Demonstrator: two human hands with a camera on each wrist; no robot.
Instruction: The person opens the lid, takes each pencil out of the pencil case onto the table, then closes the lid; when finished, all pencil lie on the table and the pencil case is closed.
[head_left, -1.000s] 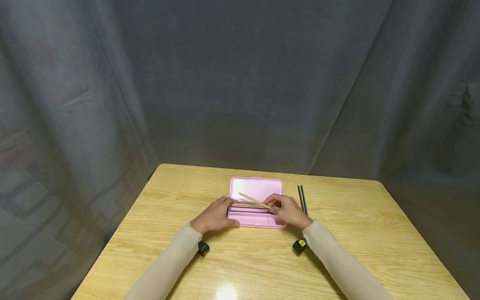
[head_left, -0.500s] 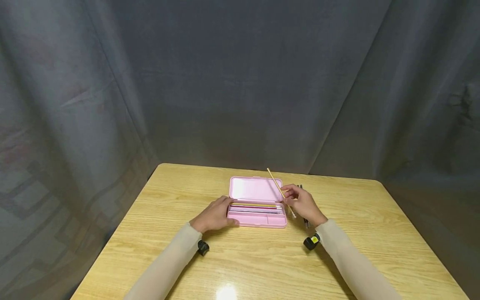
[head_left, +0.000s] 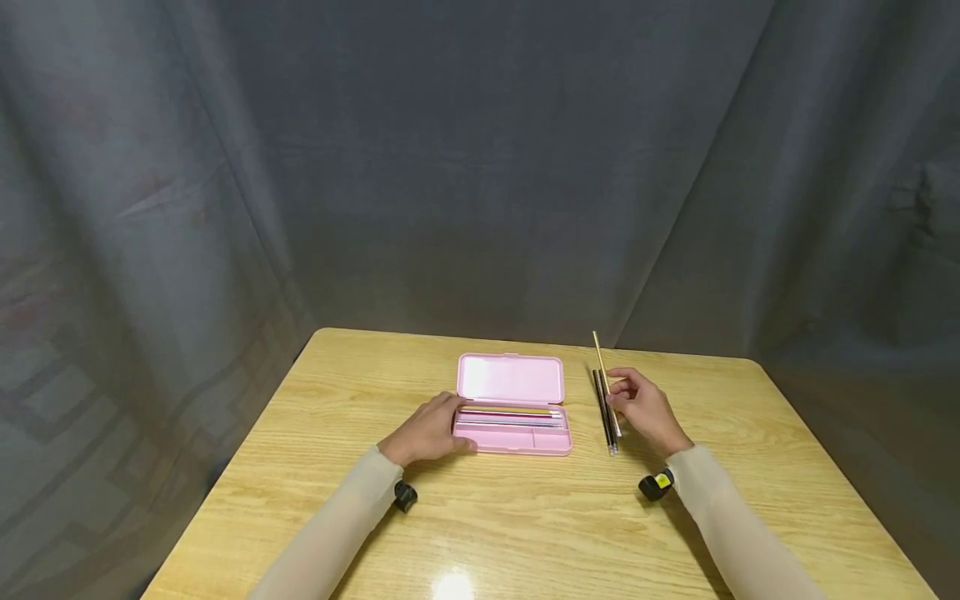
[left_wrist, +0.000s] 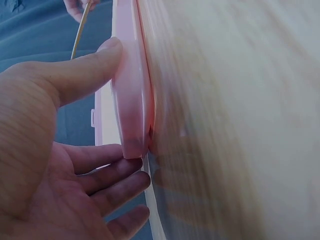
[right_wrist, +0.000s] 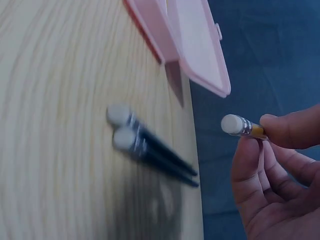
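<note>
An open pink pencil case (head_left: 491,441) lies on the table with its lid (head_left: 510,377) folded back. My left hand (head_left: 423,429) grips its left end; in the left wrist view the thumb is on the case's wall (left_wrist: 132,95) and the fingers are at its end. Several pencils (head_left: 510,411), yellow, dark red and pale ones among them, lie in the long rear compartment. Right of the case, my right hand (head_left: 645,408) pinches a yellow pencil (head_left: 600,352) by thumb and fingertips, its white eraser (right_wrist: 231,124) end toward me. It hovers above two black pencils (head_left: 604,417).
The black pencils lie side by side on the wooden table (head_left: 510,525), their white erasers (right_wrist: 125,137) facing the near side. A small divided section (head_left: 551,439) is at the case's front right. Grey curtains (head_left: 480,167) hang behind and beside the table.
My right hand has carried the yellow pencil out from over the case to the right, turning it from slanted to nearly front-to-back. My left hand has stayed on the case.
</note>
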